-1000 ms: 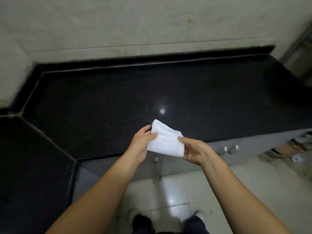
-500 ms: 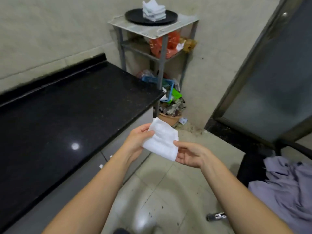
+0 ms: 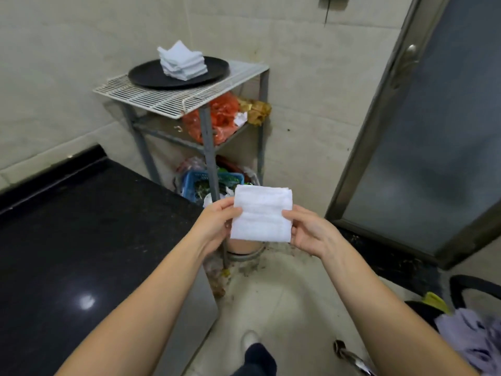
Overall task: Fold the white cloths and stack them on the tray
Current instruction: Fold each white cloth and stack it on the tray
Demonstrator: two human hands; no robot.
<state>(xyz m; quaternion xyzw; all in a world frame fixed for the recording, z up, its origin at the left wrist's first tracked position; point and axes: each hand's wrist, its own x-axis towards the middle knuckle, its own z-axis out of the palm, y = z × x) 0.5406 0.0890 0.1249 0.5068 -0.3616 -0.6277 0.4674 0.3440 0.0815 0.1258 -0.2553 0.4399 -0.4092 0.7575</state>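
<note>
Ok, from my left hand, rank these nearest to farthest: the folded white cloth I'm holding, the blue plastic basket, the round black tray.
1. Folded white cloth: pinched in the left hand.
2. Blue plastic basket: low, just beyond.
3. Round black tray: high on the rack top.

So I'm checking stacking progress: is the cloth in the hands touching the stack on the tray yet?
Apart. The head view shows the folded cloth held well short of the stack on the black tray.

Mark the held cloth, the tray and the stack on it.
held cloth [image 3: 261, 214], head view, centre of its face
tray [image 3: 147, 76], head view, bare left part
stack [image 3: 183, 62], head view, top cloth
</note>
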